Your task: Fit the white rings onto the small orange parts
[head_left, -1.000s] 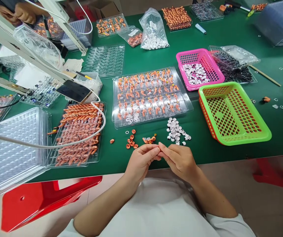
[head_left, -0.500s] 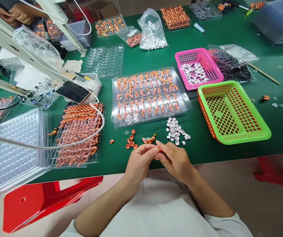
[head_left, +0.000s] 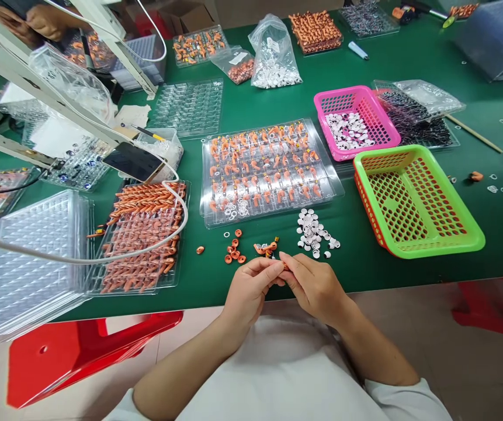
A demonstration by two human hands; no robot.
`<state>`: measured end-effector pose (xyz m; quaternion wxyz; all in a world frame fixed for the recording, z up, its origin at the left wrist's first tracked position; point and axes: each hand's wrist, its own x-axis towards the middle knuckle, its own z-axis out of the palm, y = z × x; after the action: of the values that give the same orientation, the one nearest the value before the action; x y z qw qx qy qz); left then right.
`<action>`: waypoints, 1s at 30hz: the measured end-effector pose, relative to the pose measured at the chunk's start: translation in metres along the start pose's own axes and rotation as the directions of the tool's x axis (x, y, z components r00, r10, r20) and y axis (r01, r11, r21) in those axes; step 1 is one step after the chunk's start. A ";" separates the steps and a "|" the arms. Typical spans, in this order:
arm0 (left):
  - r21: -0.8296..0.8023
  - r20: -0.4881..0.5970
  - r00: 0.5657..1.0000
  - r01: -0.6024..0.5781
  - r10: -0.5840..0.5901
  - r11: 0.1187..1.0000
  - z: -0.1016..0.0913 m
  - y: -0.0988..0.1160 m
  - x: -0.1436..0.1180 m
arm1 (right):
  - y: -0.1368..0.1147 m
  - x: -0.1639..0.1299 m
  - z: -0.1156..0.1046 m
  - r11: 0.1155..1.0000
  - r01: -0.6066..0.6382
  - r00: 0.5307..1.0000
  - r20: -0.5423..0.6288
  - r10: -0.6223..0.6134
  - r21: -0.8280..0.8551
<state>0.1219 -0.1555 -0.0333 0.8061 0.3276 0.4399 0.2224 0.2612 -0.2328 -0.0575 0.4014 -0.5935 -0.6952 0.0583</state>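
My left hand (head_left: 251, 289) and my right hand (head_left: 315, 286) meet fingertip to fingertip at the front edge of the green table, both pinching one small orange part (head_left: 284, 266) that is mostly hidden by the fingers. Just beyond the fingers lie a few orange pieces (head_left: 266, 248), a cluster of small orange rings (head_left: 233, 251) and a heap of white discs (head_left: 313, 233). Farther back sits a clear blister tray (head_left: 269, 169) filled with orange parts and white rings.
A green basket (head_left: 417, 202) stands at the right, a pink basket (head_left: 356, 120) with white discs behind it. Left are a tray of orange cones (head_left: 141, 234), stacked clear trays (head_left: 27, 257), a phone (head_left: 131, 162) with a white cable and a lamp arm. A red stool (head_left: 80, 351) is below.
Both hands stay together at the table edge with only small finger movements on the orange part. Nothing else on the table has moved.
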 end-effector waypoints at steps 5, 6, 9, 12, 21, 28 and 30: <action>0.023 0.010 0.999 -0.041 0.041 0.999 0.000 -0.001 -0.003 | 0.002 -0.003 0.002 0.995 -0.043 0.999 -0.007 0.044 0.086; 0.029 0.016 0.999 -0.048 0.048 0.998 0.000 -0.001 -0.004 | 0.002 -0.003 0.002 0.992 -0.057 0.998 -0.008 0.059 0.116; 0.063 0.060 0.996 -0.074 0.070 0.995 0.002 0.003 -0.006 | 0.002 -0.003 -0.001 0.950 -0.134 0.990 -0.008 0.142 0.283; 0.123 0.105 0.989 -0.114 0.101 0.986 0.002 0.009 -0.006 | 0.002 -0.001 -0.006 0.754 -0.368 0.920 0.094 0.381 0.544; 0.357 0.095 0.955 -0.295 0.280 0.886 0.006 0.023 0.003 | 0.010 0.012 -0.011 -0.347 -0.395 0.680 0.525 0.512 0.851; 0.561 0.248 0.826 -0.548 0.506 0.620 0.015 0.026 0.012 | 0.007 0.013 -0.007 -0.509 -0.351 0.653 0.595 0.468 0.786; 0.586 0.294 0.794 -0.590 0.532 0.555 0.016 0.027 0.013 | 0.007 0.013 -0.006 -0.533 -0.337 0.646 0.602 0.468 0.776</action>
<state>0.1407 -0.1337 -0.0147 0.5436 0.7181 0.3271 0.2860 0.2707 -0.2220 -0.0513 0.6549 -0.2703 -0.0243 0.7053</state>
